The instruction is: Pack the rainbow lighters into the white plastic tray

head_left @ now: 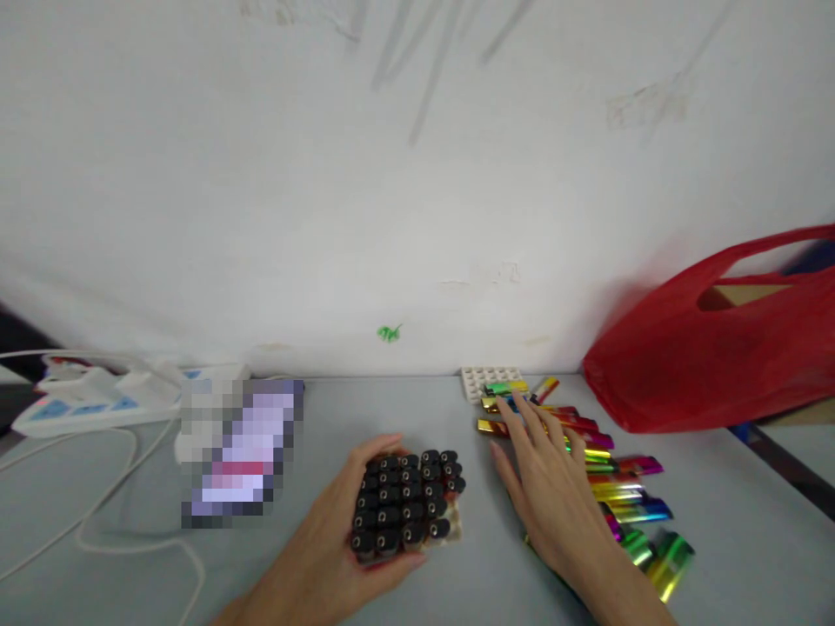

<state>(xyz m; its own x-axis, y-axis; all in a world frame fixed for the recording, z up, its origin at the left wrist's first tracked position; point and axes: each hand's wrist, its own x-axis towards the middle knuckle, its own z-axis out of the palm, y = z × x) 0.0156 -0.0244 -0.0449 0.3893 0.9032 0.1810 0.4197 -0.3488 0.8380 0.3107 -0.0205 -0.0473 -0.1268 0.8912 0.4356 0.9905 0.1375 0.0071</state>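
Note:
My left hand (339, 530) is wrapped round the left side of a pale tray (451, 526) packed with rows of black-topped lighters (401, 500), each with a small metal ring. Several slots at the tray's right front corner show bare. To the right, my right hand (544, 469) reaches over a loose pile of shiny metallic-coloured lighters (630, 491), its fingers spread and partly hiding the pile. Whether its fingertips touch the pieces beneath, I cannot tell. A gold-ended lighter (490, 427) pokes out beside the fingers.
Against the wall stands a white gridded tray (479, 379) with lighters over its front. A red bag (711, 348) rests at the right. A blurred-out phone (248, 456), a white power strip (84, 413) and loose white cables (123, 487) occupy the left side.

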